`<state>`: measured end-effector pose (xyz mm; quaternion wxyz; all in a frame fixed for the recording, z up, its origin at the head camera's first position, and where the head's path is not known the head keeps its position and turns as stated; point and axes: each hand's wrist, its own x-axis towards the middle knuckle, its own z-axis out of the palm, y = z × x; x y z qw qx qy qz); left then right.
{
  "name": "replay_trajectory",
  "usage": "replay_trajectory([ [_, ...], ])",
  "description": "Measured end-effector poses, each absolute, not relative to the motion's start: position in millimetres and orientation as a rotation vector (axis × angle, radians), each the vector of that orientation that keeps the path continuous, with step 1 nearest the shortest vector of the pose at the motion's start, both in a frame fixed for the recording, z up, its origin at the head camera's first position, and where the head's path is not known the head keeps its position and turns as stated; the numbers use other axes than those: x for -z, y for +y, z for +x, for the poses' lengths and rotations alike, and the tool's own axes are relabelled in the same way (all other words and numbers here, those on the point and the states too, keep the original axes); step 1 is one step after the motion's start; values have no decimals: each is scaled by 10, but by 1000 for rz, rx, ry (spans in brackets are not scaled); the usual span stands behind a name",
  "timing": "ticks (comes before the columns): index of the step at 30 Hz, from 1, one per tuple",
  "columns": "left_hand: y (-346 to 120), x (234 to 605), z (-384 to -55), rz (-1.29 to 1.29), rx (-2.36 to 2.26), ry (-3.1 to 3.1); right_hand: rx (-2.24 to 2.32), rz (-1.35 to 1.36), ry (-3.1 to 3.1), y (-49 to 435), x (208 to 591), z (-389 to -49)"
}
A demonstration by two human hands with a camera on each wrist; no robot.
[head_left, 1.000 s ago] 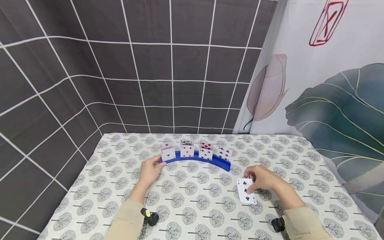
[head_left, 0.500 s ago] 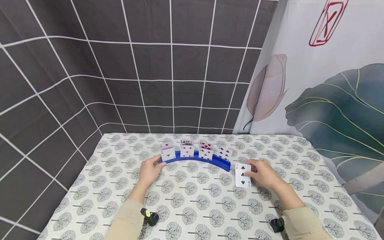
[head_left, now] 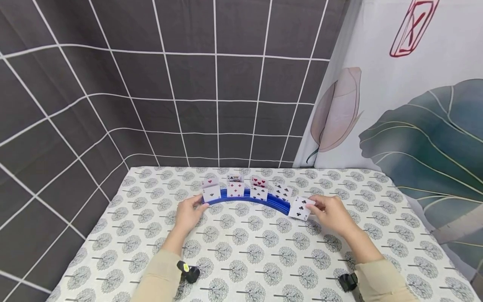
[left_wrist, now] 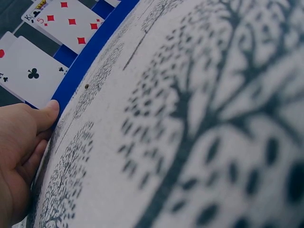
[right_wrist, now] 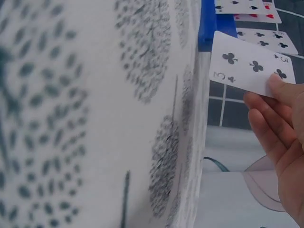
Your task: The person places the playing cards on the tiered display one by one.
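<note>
A curved blue card holder [head_left: 278, 204] rests on the table with playing cards standing in its slots. At its left end my left hand [head_left: 188, 216] grips the holder, the thumb lying on the front edge beside the ace of clubs [left_wrist: 32, 73]. My right hand [head_left: 332, 214] pinches the three of clubs [right_wrist: 251, 65] between thumb and fingers. That card is tilted at the holder's right end; whether it touches the slot is unclear. The five of diamonds [left_wrist: 70, 23] stands in the front row, with a king behind it.
A tree-patterned cloth [head_left: 241, 251] covers the table. Farther along the holder, a spades card [head_left: 258, 193] stands before a hearts card [head_left: 260, 181], and a clubs card [head_left: 283, 191] stands behind at the right. A dark gridded curtain [head_left: 192, 79] hangs at the back.
The right hand has carried the three of clubs forward and left, from over the cloth to the holder's right end. My left hand stays at the left end.
</note>
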<state>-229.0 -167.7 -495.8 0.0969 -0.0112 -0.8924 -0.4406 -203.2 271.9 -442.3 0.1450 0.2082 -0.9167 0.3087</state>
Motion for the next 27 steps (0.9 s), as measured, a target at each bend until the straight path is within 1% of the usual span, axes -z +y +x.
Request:
replay_trajectory([
  [18, -1679, 4960, -2318, -38, 1298, -2666, -837, 717, -2395, 2491, 4430, -2105],
  [27, -1689, 4953, -2314, -28, 1304, -2679, -791, 705, -2337, 2355, 4471, -2159],
])
